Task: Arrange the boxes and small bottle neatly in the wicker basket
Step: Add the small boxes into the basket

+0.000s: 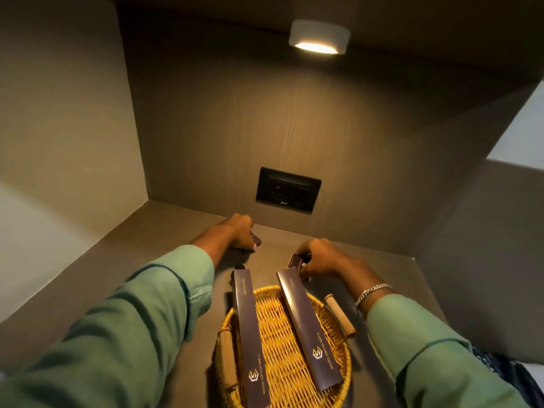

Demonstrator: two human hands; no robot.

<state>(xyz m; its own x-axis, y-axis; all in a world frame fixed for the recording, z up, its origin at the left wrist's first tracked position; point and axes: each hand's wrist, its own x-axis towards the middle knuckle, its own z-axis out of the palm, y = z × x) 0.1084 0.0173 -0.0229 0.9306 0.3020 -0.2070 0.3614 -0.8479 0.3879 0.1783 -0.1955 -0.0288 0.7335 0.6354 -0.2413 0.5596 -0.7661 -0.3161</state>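
A round wicker basket [344, 375] with two wooden handles sits on the shelf at bottom centre. Two long dark purple boxes lie across it lengthwise: the left long box [249, 334] and the right long box [306, 325], both sticking out past the far rim. Beyond the basket, my left hand [235, 232] is closed on a small purple box [256, 240]. My right hand [319, 257] grips another small purple box [295, 261] just past the far end of the right long box. The small bottle is not visible.
The shelf [164, 260] is a brown wooden niche with side walls close on both sides. A black socket plate [288, 189] is set in the back wall. A round lamp [319, 36] shines from the top.
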